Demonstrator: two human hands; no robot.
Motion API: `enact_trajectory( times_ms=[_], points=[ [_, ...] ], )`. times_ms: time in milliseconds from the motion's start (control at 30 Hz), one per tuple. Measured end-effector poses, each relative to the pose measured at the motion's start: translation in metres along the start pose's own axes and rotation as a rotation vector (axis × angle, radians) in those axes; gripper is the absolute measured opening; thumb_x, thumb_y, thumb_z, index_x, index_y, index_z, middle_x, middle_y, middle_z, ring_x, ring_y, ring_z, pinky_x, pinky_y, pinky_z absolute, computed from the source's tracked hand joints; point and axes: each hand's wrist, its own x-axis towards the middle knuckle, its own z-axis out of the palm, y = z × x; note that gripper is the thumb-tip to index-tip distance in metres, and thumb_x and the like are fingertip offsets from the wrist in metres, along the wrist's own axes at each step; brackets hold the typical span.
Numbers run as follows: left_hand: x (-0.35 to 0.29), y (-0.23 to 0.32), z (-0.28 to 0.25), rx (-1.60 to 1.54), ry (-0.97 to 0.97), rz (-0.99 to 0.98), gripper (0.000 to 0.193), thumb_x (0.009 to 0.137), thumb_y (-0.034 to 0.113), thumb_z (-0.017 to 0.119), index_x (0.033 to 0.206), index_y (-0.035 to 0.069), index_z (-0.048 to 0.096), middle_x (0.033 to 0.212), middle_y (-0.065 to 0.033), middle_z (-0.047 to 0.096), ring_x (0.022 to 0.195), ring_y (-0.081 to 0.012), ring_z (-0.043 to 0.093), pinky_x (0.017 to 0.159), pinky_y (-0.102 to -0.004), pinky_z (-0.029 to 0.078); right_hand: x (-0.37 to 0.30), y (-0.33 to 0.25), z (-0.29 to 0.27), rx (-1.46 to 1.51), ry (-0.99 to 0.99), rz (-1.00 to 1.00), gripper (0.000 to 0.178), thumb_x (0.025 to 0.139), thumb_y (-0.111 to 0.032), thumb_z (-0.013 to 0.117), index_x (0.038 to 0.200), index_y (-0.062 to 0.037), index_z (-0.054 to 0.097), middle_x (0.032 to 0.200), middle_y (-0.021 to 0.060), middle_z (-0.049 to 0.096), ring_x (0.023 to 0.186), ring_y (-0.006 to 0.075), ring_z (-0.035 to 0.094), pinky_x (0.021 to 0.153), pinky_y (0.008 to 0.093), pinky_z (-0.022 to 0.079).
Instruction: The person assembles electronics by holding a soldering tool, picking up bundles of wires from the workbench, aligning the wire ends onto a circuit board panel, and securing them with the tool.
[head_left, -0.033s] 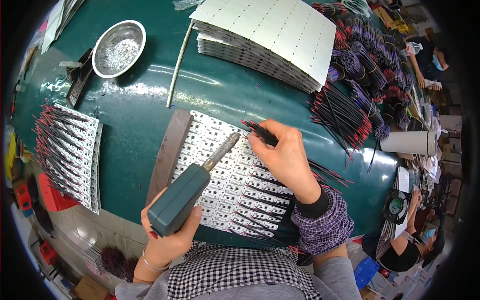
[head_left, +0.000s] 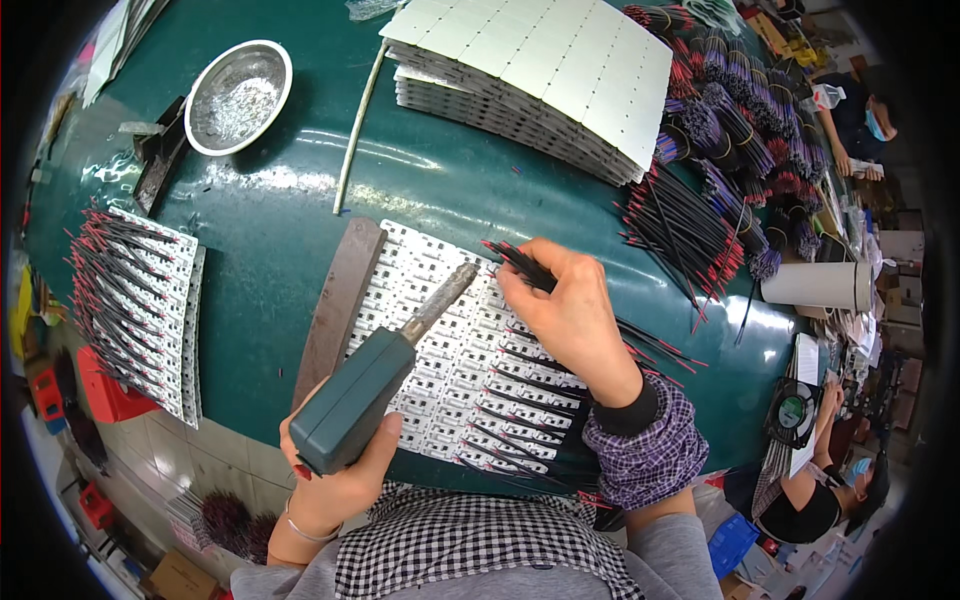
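Little has moved since the earlier frame: our left hand (head_left: 345,485) and the soldering iron (head_left: 355,400) in it have edged slightly left, while our right hand (head_left: 565,305) looks unchanged. The left is wrapped around the iron's handle; the right pinches a bunch of cut wires (head_left: 524,264) between thumb and fingers, red ends toward the iron's tip. Whether tip and wires touch, we cannot tell.

Below both hands, the white circuit sheet (head_left: 425,260) lies on the bench (head_left: 270,270), beside a brown bar (head_left: 340,300). As we judge it, this sheet is partly done: attached wires (head_left: 520,415) run in rows along its lower right, whereas the upper rows near our fingers and the left part show none. Off to our left, another sheet (head_left: 185,330) carries wires down its length and looks further along.

Our iron has a boxy, dark green plastic body and a crusty, greyish metal barrel. The sheet is flat and matt, patterned with small dark parts; the wires are thin, smooth and black with red ends. Glossy green covers the bench, and a round, pale-rimmed bowl (head_left: 215,85) holds silvery, grainy bits.
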Motion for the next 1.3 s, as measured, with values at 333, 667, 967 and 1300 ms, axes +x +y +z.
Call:
enact_trajectory(
  times_ms=[333, 667, 967, 1300],
  points=[
    [-0.023, -0.008, -0.015, -0.080, -0.028, -0.110, 0.046, 0.082, -0.004, 0.078, 0.126, -0.003, 0.063, 0.114, -0.0117, 0.071, 0.103, -0.0179, 0.066, 0.089, -0.0305, 0.053, -0.015, -0.010, -0.014, -0.098, 0.101, -0.319, 0.015, 0.093, -0.004, 0.062, 0.103, 0.0064, 0.064, 0.090, 0.0205, 0.061, 0.082, 0.0352, 0.061, 0.073, 0.0391, 0.048],
    [-0.027, -0.009, -0.014, -0.102, 0.008, -0.111, 0.046, 0.081, -0.005, 0.077, 0.125, -0.003, 0.063, 0.112, -0.0115, 0.071, 0.102, -0.0180, 0.067, 0.089, -0.0308, 0.053, -0.028, -0.012, 0.000, -0.032, 0.059, -0.094, 0.013, 0.085, -0.002, 0.069, 0.096, 0.0053, 0.065, 0.094, 0.0194, 0.068, 0.077, 0.0341, 0.069, 0.065, 0.0388, 0.055],
    [-0.023, -0.008, -0.012, -0.041, -0.043, -0.070, 0.043, 0.080, -0.006, 0.078, 0.121, -0.004, 0.066, 0.110, -0.0136, 0.073, 0.101, -0.0192, 0.070, 0.090, -0.0317, 0.056, -0.025, -0.005, 0.005, -0.114, 0.060, -0.206, 0.014, 0.086, -0.006, 0.070, 0.095, 0.0039, 0.066, 0.091, 0.0199, 0.069, 0.076, 0.0374, 0.069, 0.065, 0.0429, 0.053],
    [-0.011, -0.004, -0.001, -0.080, 0.074, -0.011, 0.027, 0.078, 0.004, 0.079, 0.101, -0.005, 0.072, 0.086, -0.0116, 0.071, 0.068, -0.0170, 0.068, 0.059, -0.0276, 0.052, -0.024, -0.005, 0.009, -0.057, 0.053, -0.072, 0.015, 0.083, -0.007, 0.072, 0.092, 0.0031, 0.067, 0.080, 0.0223, 0.070, 0.068, 0.0380, 0.068, 0.063, 0.0423, 0.053]
  ],
)
